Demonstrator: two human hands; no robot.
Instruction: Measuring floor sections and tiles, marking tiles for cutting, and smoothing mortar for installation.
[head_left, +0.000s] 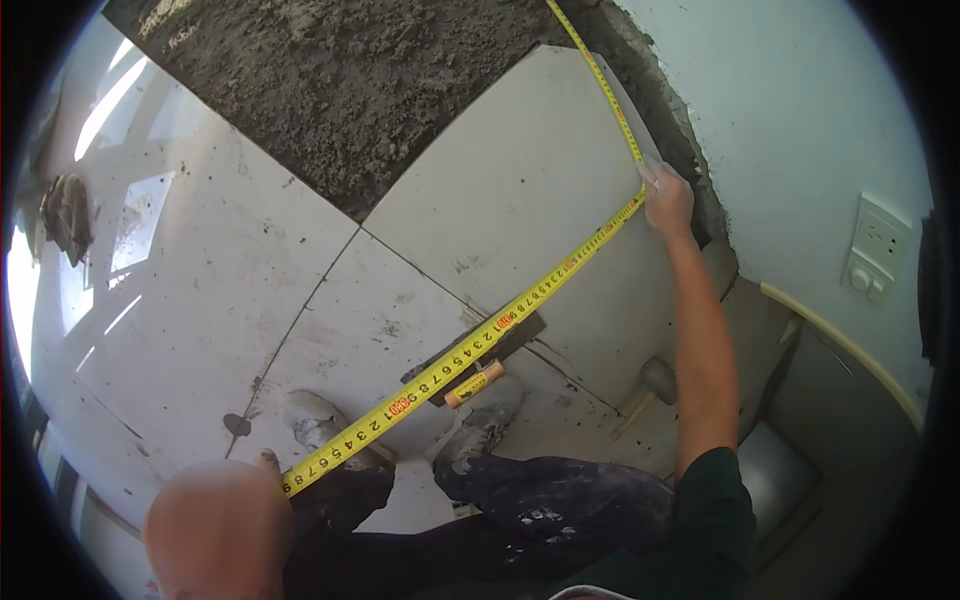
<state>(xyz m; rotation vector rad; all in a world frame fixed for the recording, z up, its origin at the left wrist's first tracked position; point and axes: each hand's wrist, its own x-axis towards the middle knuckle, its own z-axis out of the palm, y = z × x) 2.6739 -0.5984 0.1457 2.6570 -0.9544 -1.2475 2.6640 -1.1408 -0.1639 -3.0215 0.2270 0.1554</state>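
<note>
A yellow tape measure [540, 295] stretches diagonally across pale floor tiles [500, 180]. My right hand [666, 200] grips it near the tile's right edge, where the tape bends and runs on up toward the top of the view. My left hand [230, 520], large and blurred at the lower left, holds the tape's near part, its thumb along it. Beneath the tape lies a flat steel trowel [525, 330] with a wooden handle [475, 383], beside my dusty shoes [315, 420]. A mallet [650, 395] rests by my right forearm.
Rough mortar [300, 80] fills the untiled upper area. A pale wall [790, 100] with a socket and switch plate [875, 250] rises at the right, a pale strip [850, 350] along its lower part. A brown crumpled item [68, 215] lies on the left, among bright patches of light.
</note>
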